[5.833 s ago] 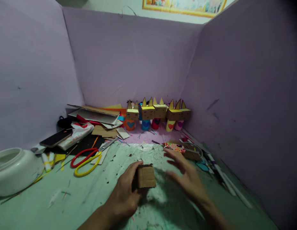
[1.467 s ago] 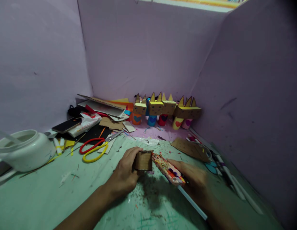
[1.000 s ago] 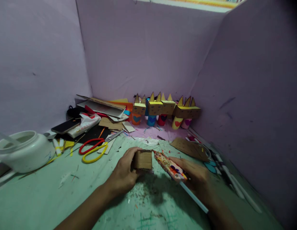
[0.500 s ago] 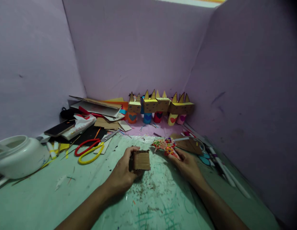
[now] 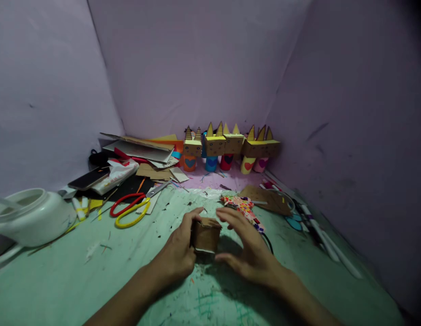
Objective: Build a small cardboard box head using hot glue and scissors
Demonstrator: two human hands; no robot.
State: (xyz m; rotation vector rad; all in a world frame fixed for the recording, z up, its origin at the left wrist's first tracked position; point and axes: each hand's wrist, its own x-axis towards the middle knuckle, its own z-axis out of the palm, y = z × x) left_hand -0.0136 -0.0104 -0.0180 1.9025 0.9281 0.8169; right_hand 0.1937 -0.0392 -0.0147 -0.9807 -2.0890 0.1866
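The person's right hand [image 5: 253, 253] has let go of the glue gun [image 5: 243, 207], which half a second ago it gripped and which now lies on the table's far right, by the brown cardboard piece [image 5: 269, 199]. That hand has come nearer and left, its fingers spread at the small cardboard box [image 5: 206, 235], seemingly just short of touching. The box has turned in the left hand [image 5: 178, 253], so a pale lower edge now shows.

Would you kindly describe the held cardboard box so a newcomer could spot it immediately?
On the green tabletop, find the left hand near the centre. The brown box in its grasp shows no horns, unlike the horned cardboard heads farther back.
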